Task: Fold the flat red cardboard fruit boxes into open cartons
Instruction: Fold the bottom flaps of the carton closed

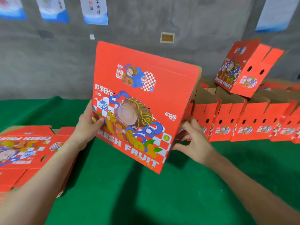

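A red cardboard fruit box (141, 101) with a cartoon print and the words FRESH FRUIT stands tilted above the green table, its printed face towards me. My left hand (88, 125) grips its left edge, thumb on the print. At the box's lower right edge is my right hand (193, 138), fingers curled around the side panel there. The box's back is hidden. A stack of flat red boxes (27, 151) lies at the left under my left forearm.
A row of folded open red cartons (243, 124) lines the right back of the green table (146, 192), with one more carton (240, 70) perched tilted on top. A grey wall with posters (95, 12) stands behind.
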The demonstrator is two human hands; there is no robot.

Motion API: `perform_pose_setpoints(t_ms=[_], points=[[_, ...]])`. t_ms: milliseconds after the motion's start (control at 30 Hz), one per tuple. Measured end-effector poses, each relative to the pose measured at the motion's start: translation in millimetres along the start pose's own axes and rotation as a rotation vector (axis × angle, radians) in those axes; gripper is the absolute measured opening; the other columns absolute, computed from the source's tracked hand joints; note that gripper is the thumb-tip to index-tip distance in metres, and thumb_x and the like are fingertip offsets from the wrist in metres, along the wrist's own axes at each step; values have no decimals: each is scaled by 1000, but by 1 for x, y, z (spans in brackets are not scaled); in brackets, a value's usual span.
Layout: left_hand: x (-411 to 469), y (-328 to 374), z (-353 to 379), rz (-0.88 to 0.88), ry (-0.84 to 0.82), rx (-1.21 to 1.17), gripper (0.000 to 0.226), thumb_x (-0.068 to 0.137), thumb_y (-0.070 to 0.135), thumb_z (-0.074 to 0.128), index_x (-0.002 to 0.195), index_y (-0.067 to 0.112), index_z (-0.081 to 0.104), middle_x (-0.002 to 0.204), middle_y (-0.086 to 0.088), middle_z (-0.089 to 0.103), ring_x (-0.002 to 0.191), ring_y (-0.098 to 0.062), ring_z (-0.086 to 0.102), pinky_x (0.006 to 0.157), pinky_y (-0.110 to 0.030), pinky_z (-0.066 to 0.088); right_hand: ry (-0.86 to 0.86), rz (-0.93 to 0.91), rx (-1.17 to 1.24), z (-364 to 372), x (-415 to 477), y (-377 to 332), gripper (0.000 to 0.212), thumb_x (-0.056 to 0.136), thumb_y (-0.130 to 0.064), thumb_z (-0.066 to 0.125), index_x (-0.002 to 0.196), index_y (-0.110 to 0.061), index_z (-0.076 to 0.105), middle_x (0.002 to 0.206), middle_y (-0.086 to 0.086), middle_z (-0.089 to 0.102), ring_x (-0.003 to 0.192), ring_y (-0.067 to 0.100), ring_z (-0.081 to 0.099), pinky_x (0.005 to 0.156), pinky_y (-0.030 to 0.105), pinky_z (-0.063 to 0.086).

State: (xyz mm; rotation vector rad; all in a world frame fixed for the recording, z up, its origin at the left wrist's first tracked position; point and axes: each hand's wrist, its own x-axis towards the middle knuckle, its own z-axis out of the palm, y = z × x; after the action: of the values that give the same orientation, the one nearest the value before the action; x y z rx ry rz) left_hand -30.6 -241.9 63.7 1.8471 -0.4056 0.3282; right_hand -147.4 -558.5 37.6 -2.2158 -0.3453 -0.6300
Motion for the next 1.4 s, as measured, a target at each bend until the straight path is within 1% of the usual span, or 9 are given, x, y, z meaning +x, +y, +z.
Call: perform_pose_setpoints(t_ms=[67,167,300,400,633,733,833,1067,1400], points=[[9,7,17,-60,85,55,61,92,11,59,142,30,31,136,-2,51,121,-15,52,105,-40,41,45,-21,-16,-2,8,-1,55,62,-25,89,100,-45,53,119,-23,38,90,-2,57,74,9,47],[12,21,50,-274,237,76,89,85,32,70,151,12,14,158,-12,4,145,-21,12,112,-31,21,124,-9,-25,-11,20,-5,54,62,-24,87,97,-42,52,115,-12,40,77,0,58,70,8,46],[0,37,108,-402,2,-483,33,89,17,65,116,11,48,121,-17,60,95,-26,64,66,-40,56,240,29,-111,-28,37,-7,53,66,-20,85,101,-39,50,125,0,37,73,5,58,78,23,52],[10,48,153,-321,-42,-624,22,90,3,59,109,11,52,87,-9,66,62,-12,64,52,-29,56,259,45,-166,-47,50,-4,55,66,-42,80,102,-57,41,143,-1,23,78,1,56,85,24,48],[89,66,247,-239,-105,-634,17,94,15,58,108,6,58,91,-5,70,69,-7,69,56,-25,56,441,126,-278,-99,116,45,61,69,-57,73,117,-43,38,140,7,31,111,31,54,94,37,44],[135,67,283,-199,-212,-462,23,98,27,51,114,12,58,110,-5,68,99,-20,66,85,-44,55,495,201,-286,-121,149,78,61,70,-55,73,119,-40,40,140,9,33,106,33,57,93,39,46],[175,60,316,0,-280,-134,31,102,21,40,128,11,53,129,-4,59,121,-19,53,107,-37,37,533,249,-294,-144,180,117,59,71,-54,72,116,-41,38,142,10,30,105,35,58,93,45,46],[246,18,385,312,-554,747,43,103,28,33,142,11,40,150,-8,38,141,-22,31,111,-29,27,600,324,-450,-180,245,229,56,74,-37,73,121,-34,42,156,18,1,118,44,46,99,39,38],[269,-23,409,421,-744,593,42,102,31,34,145,32,35,158,3,15,145,-7,10,114,-17,6,803,573,-652,-181,286,324,75,85,-6,56,149,-17,20,158,23,-9,144,43,7,114,52,15]])
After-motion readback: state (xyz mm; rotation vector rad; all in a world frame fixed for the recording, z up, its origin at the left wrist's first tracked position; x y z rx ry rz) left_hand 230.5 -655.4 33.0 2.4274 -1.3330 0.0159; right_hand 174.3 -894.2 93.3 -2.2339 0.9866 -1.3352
